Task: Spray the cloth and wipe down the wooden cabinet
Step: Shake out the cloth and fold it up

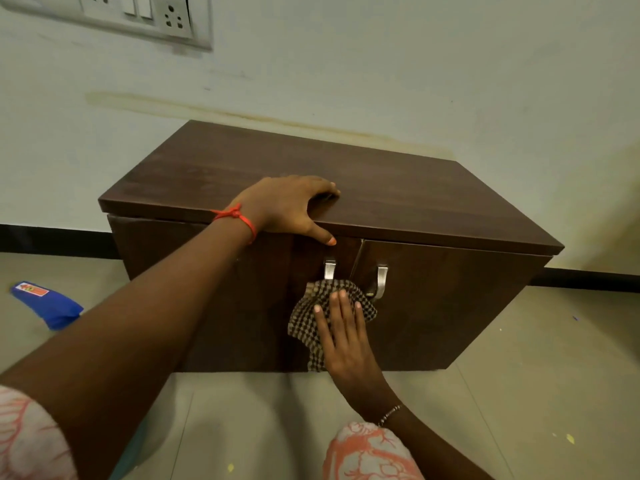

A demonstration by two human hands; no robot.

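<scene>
Pale wall, tiled floor, and a low wooden cabinet being wiped on its front.

At far left a blue spray bottle lies on the floor, well apart from the work. The left hand rests spread on the top's front edge, thumb hanging over, holding nothing. Lower and to the right, the right hand presses the checked cloth flat-fingered against the left door, beside the 2 metal handles. The cloth looks light, soft and limp, likely to bunch; a broad palm over its middle should steer it best.

Cabinet showing dark brown wood grain; cloth showing black-beige checks; wrist thread showing orange-red; bottle showing blue, with red label.
</scene>
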